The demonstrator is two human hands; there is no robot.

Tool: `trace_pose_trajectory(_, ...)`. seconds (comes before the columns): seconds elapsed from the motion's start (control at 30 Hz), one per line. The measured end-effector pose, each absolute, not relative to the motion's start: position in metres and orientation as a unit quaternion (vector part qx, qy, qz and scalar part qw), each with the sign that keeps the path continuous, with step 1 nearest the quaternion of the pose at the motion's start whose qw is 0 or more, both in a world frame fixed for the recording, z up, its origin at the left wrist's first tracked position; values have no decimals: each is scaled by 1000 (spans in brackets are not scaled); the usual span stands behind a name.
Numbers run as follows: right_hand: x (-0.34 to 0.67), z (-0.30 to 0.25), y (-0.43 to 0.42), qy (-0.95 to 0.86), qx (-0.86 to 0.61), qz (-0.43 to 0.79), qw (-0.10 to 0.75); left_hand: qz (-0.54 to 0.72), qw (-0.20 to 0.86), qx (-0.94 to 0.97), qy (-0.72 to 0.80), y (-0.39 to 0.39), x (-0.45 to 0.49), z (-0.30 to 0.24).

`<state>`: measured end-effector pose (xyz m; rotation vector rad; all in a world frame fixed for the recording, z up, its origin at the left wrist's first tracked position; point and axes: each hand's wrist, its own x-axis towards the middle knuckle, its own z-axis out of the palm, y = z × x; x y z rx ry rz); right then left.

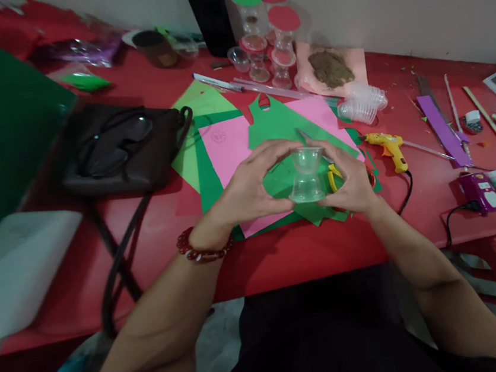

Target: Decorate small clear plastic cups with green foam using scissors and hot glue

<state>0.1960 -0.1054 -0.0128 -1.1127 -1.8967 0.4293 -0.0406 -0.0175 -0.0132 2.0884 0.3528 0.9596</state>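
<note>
Two clear plastic cups (306,174) are joined bottom to bottom into an hourglass shape. Both my hands hold this piece above green and pink paper sheets (234,143). My left hand (252,188) curls round its left side, with a red bead bracelet on the wrist. My right hand (351,183) grips its right side, fingers closed on it. Yellow-handled scissors (333,177) lie on the paper just behind my right hand.
A yellow glue gun (387,147) lies to the right, its cord running off the red table (291,252). A stack of clear cups (362,104), finished hourglasses with paper lids (276,39), a brown bag (122,146), a white box (15,266) and a purple device (481,190) surround the paper.
</note>
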Motion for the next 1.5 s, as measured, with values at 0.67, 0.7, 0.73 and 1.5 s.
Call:
trace_pose_trajectory(0.67,198,-12,-106,-753,-480,189,408,377,392,825,157,-18,-41,-16)
trace_pose_trajectory(0.7,198,-12,-106,-753,-482,189,407,375,391,826,156,-18,-41,-16)
trace_pose_trajectory(0.73,198,-12,-107,-752,-483,189,407,374,391,826,155,-18,-41,-17)
trace_pose_trajectory(1.5,201,-17,-106,-765,-449,184,424,381,408,816,149,-17,-41,-20)
